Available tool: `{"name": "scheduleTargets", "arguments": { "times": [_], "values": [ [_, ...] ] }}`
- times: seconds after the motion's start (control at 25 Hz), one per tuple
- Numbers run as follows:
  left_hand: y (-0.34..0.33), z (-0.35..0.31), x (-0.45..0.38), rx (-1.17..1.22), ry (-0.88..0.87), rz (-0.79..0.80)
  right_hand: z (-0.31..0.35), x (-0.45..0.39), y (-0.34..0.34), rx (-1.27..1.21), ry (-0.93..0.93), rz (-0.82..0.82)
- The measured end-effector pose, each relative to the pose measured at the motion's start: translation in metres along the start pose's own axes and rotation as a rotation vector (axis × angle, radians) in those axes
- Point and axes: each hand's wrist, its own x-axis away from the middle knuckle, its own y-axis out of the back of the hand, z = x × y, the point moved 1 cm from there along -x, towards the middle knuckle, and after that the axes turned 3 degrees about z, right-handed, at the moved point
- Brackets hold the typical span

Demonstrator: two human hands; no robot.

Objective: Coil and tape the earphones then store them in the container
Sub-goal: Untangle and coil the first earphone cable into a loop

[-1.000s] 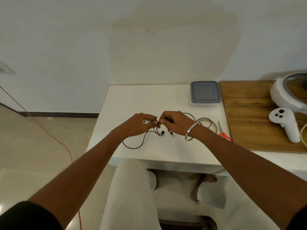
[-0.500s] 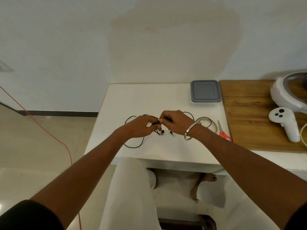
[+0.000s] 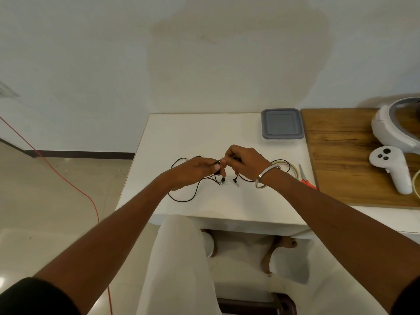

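Note:
Black earphones (image 3: 181, 199) lie partly on the white table (image 3: 197, 133), their thin cable looping to the left and trailing right behind my wrist. My left hand (image 3: 195, 170) and my right hand (image 3: 244, 161) meet over the table's middle, both pinching the cable. An earbud (image 3: 223, 180) and the plug (image 3: 236, 181) dangle just below the fingers. A roll of clear tape (image 3: 286, 167) rests right of my right wrist, with more cable lying over it. The grey-lidded container (image 3: 281, 127) stands shut at the table's back right corner.
Red-handled scissors (image 3: 305, 178) lie by the tape, next to a wooden board (image 3: 341, 155). A white headset (image 3: 395, 126) and a white controller (image 3: 392, 169) sit on that board. A red cord (image 3: 68, 178) crosses the floor at left. My knees are under the table's front edge.
My left hand has slid right along the cable to meet the right hand, leaving a loop of cable behind it on the left. The right hand has lifted slightly.

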Motion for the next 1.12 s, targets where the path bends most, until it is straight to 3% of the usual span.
{"name": "scheduleTargets", "arguments": {
  "times": [0.28,0.64,0.8,1.12],
  "values": [
    [0.007,-0.003,0.005,0.295,0.03,0.106,0.006,0.003,-0.002,-0.077,0.074,-0.033],
    [0.011,-0.019,0.005,0.69,-0.177,0.12,-0.002,0.003,-0.02,0.042,0.002,0.064],
    [0.005,-0.026,0.0,0.791,-0.248,0.037,0.004,0.005,-0.031,0.006,-0.002,0.102],
    [0.004,-0.029,-0.007,0.695,-0.256,-0.173,0.004,0.003,-0.037,-0.045,-0.014,0.171]
  ]
}}
